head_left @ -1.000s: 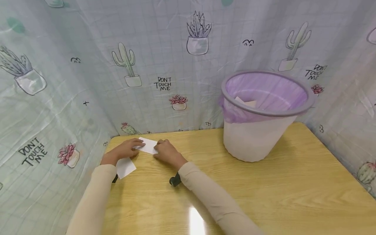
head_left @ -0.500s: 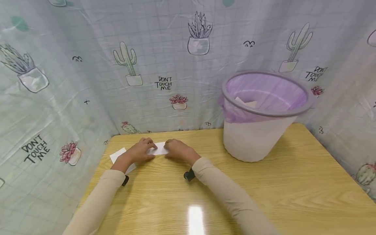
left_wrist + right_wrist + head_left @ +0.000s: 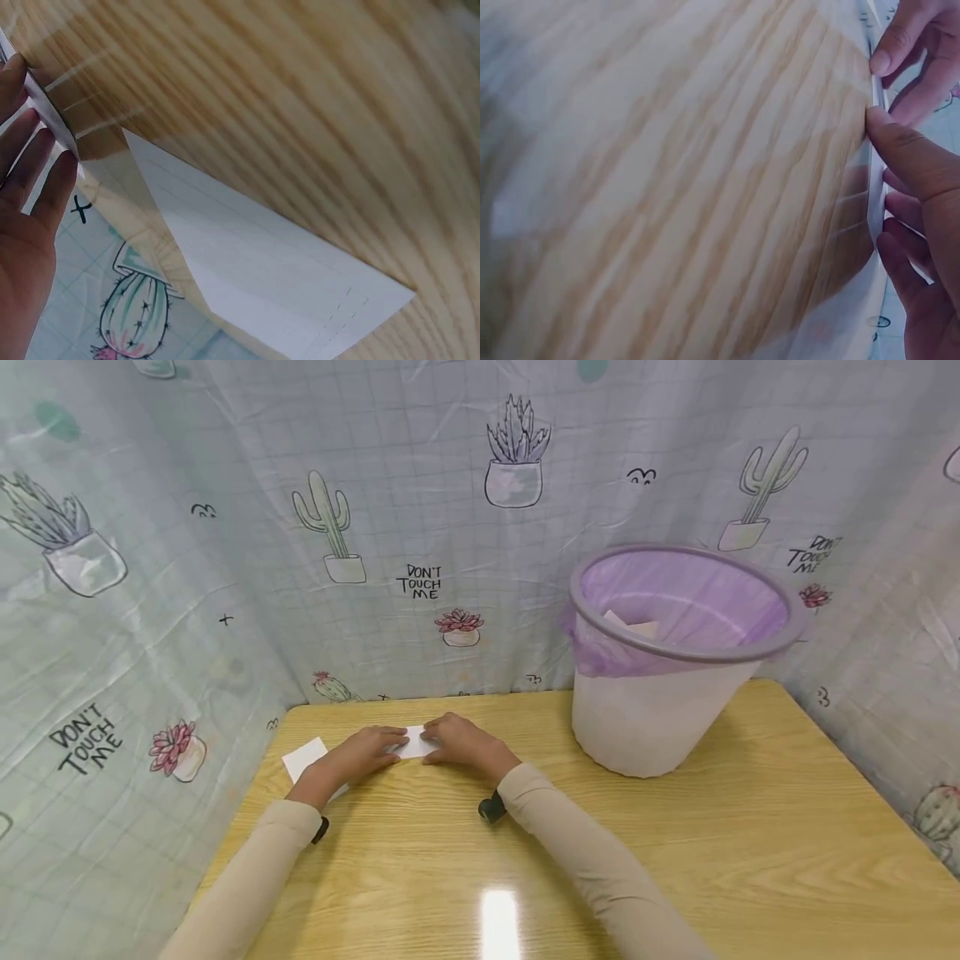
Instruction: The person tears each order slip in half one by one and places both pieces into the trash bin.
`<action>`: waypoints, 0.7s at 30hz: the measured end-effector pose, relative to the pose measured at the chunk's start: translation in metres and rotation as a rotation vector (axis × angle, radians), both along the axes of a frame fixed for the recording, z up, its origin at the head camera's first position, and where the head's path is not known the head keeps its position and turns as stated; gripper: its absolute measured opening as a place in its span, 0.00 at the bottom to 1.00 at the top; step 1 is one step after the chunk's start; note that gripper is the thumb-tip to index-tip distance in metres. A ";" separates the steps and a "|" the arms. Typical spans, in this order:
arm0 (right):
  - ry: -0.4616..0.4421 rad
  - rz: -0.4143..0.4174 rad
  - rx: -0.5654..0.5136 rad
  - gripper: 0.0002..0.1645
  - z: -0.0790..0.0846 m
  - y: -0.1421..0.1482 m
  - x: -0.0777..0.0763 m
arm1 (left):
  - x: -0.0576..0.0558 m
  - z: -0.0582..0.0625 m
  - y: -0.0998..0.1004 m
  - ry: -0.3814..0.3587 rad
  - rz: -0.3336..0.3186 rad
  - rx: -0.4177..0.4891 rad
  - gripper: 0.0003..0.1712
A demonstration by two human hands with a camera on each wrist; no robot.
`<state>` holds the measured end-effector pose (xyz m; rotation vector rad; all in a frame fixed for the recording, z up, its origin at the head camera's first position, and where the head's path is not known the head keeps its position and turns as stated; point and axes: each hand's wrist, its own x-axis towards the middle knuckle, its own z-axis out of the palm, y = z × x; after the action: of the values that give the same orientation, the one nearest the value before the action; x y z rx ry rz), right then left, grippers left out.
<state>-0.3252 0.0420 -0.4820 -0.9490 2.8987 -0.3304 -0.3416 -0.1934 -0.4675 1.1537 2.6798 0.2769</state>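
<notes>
A small white piece of paper (image 3: 415, 742) stretches between my two hands, low over the back left of the table. My left hand (image 3: 365, 754) pinches its left end, thumb on the near side and fingers behind. At the right end, my right hand (image 3: 461, 743) pinches it likewise. In the right wrist view the held paper (image 3: 877, 154) appears nearly edge-on, with both thumbs on one side. A second white paper (image 3: 303, 756) lies left of my left wrist, partly covered by the forearm. Dashed lines show on this loose paper (image 3: 247, 247) in the left wrist view.
A white bin (image 3: 637, 718) with a grey rim and purple liner stands at the back right, pale paper pieces (image 3: 641, 628) inside it. Behind the wooden table (image 3: 750, 843) hangs a cactus-print curtain (image 3: 390, 510), which also runs along the left and right sides.
Both hands have moved to the right with the paper, which has turned from slanted to nearly level. They are closer together, and more of the loose paper shows left of the left wrist.
</notes>
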 end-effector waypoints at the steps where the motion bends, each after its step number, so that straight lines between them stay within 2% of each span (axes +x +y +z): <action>1: -0.002 0.011 -0.010 0.32 0.001 0.001 0.000 | 0.000 0.000 0.001 0.007 0.004 0.004 0.23; 6: 0.012 0.072 -0.046 0.28 0.008 0.006 0.002 | 0.001 0.003 0.004 0.024 0.022 0.048 0.17; 10: 0.075 0.115 -0.095 0.18 0.005 0.007 0.001 | 0.001 0.003 0.004 0.029 0.036 0.103 0.14; 13: 0.041 0.088 -0.154 0.14 0.002 0.007 0.001 | 0.005 0.004 0.003 -0.024 0.076 0.150 0.16; 16: 0.008 0.045 -0.184 0.16 0.005 0.011 0.003 | 0.012 0.005 0.004 -0.091 0.111 0.201 0.19; 21: 0.045 0.054 -0.224 0.15 0.007 0.028 0.008 | 0.020 0.002 0.008 -0.147 0.175 0.324 0.20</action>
<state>-0.3175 0.0698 -0.4754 -1.0756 2.9152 -0.6485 -0.3217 -0.1851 -0.4653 0.9317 2.6713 0.8167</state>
